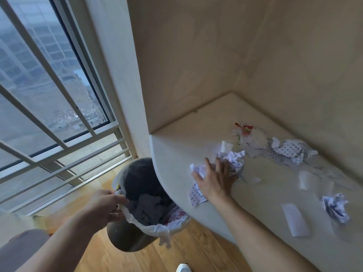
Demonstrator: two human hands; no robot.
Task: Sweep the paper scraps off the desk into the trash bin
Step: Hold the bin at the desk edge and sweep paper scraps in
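My left hand (105, 205) grips the rim of a dark round trash bin (125, 238) lined with a white bag, tilted and held just below the desk's curved left edge. Grey crumpled paper lies inside it. My right hand (215, 178) lies flat on the pale desk (174, 152), fingers spread, pressed against a clump of crumpled dotted paper scraps (233, 160) near that edge. A flat dotted scrap (196, 196) pokes out under my wrist. More scraps (290, 150) are scattered farther right, with a crumpled ball (335, 208) and a white strip (294, 219).
The desk sits in a wooden alcove whose walls (216, 55) close it in at the back and left. A barred window (49, 95) is at the left. The floor (196, 250) is wooden boards. A white shoe tip (183, 267) shows at the bottom.
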